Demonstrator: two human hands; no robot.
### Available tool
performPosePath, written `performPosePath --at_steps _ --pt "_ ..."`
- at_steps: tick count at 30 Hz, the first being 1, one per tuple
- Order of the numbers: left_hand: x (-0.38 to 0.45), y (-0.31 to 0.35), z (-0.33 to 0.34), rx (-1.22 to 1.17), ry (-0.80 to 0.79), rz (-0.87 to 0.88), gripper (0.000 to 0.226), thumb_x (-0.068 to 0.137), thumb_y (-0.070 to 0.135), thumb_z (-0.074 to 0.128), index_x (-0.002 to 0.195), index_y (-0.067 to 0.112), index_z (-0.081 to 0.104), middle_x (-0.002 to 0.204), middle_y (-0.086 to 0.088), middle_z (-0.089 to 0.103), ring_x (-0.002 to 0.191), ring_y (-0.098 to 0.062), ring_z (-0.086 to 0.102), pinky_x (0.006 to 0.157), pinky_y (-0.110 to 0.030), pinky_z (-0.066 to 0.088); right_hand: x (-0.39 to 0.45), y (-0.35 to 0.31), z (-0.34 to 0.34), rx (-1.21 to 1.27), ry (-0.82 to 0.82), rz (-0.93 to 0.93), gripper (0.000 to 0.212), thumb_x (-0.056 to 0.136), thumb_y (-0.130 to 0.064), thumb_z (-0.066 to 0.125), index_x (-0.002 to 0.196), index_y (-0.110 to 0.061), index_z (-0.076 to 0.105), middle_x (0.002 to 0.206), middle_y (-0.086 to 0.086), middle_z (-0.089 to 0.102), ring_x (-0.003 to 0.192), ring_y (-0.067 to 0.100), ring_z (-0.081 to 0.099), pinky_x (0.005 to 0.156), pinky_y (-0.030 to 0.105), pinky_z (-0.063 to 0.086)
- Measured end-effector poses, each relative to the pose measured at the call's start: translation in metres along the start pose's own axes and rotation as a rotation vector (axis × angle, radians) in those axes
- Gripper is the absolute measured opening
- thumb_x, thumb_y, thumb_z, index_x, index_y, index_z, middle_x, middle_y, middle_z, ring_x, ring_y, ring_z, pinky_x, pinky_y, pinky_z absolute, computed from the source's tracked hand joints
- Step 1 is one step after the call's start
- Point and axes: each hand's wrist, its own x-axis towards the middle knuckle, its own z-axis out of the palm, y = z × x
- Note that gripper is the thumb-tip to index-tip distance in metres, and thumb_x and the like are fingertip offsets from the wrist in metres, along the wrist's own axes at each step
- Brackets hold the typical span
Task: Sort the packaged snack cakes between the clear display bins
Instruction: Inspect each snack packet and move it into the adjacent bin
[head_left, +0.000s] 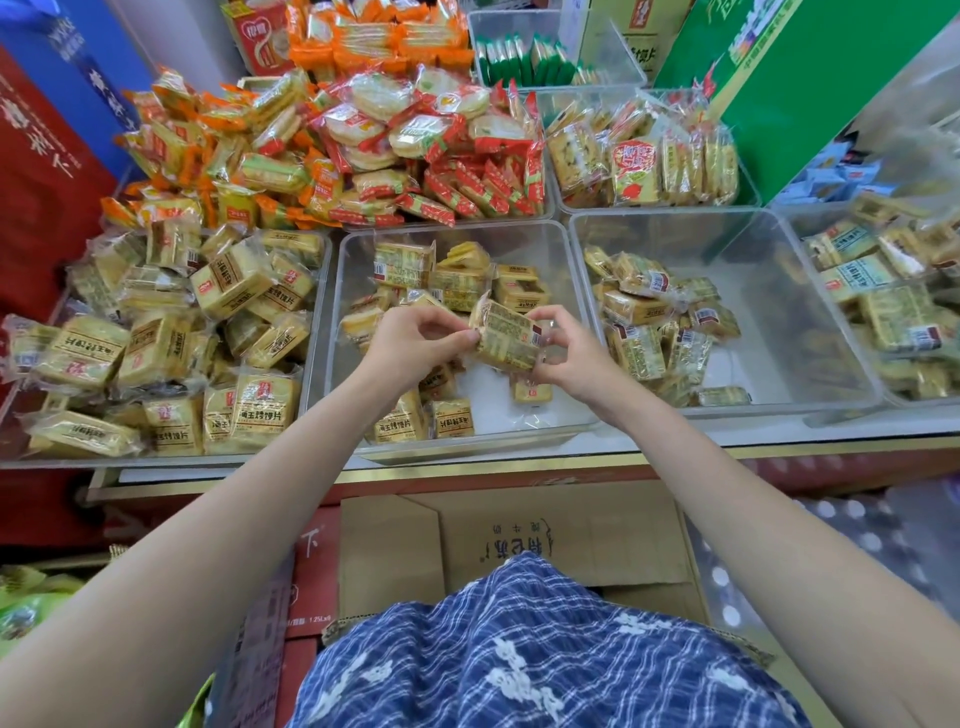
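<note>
— What are the hands doing?
— Both close on one yellow snack pack (506, 335) at the middle of the frame. The left hand (410, 338) pinches its left edge, the right hand (563, 348) grips its right end, fingers curled round the wrapper.
— Where is that pack?
— Held above the middle clear bin (550, 244), over a loose layer of similar yellow packs.
— And around it?
— The left bin (318, 291) is heaped full with yellow packs. The right bin (753, 270) holds a smaller pile along its left side. Behind, in the upper part of the frame, lie orange and red packs (415, 130). Low in the frame, a cardboard box (571, 540) sits under the desk (519, 462).
</note>
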Motion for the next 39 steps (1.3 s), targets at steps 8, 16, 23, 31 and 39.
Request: performPosePath --at_steps 8,16,23,31,39 --pt "0.004 -0.012 0.006 0.205 0.090 -0.023 0.006 0.090 0.015 0.062 0.086 0.013 0.067 0.075 0.003 0.062 0.065 -0.008 0.053 0.059 -0.021 0.044 0.001 0.001 -0.004 0.043 -0.073 0.044 0.024 0.090 -0.008 0.061 0.109 -0.014 0.048 0.105 0.008 0.055 0.078 0.017 0.066 0.076 0.032 0.058" --pt "0.003 -0.012 0.003 0.450 0.042 0.156 0.008 0.091 0.016 0.058 0.086 0.015 0.063 0.076 0.006 0.061 0.067 -0.003 0.053 0.057 -0.012 0.042 0.012 -0.018 0.000 -0.201 -0.010 -0.121 0.024 0.084 -0.022 0.071 0.108 -0.022 0.066 0.112 0.000 0.064 0.101 0.018 0.060 0.090 0.034 0.051" --pt "0.005 -0.005 0.009 0.480 0.079 0.209 0.012 0.095 0.018 0.053 0.096 0.012 0.063 0.081 0.004 0.062 0.066 -0.002 0.052 0.057 -0.010 0.041 0.012 -0.028 -0.004 -0.196 -0.094 -0.047 0.020 0.081 -0.012 0.074 0.100 -0.010 0.070 0.088 0.003 0.069 0.084 0.016 0.065 0.083 0.030 0.056" --pt "0.004 0.006 0.019 0.422 0.011 0.184 0.010 0.093 0.021 0.057 0.097 0.012 0.062 0.088 0.002 0.063 0.079 -0.011 0.059 0.070 -0.020 0.048 0.008 -0.018 -0.009 0.126 0.013 0.150 0.006 0.082 0.003 0.068 0.086 -0.001 0.069 0.085 0.012 0.068 0.076 0.018 0.068 0.072 0.022 0.058" --pt "0.004 0.007 0.014 -0.205 -0.059 -0.165 0.012 0.086 0.007 0.066 0.098 0.007 0.068 0.097 -0.005 0.067 0.089 -0.013 0.065 0.075 -0.019 0.055 0.010 -0.018 -0.008 -0.080 0.164 0.008 0.014 0.089 -0.002 0.061 0.078 -0.010 0.064 0.076 0.007 0.066 0.072 0.023 0.069 0.078 0.036 0.059"
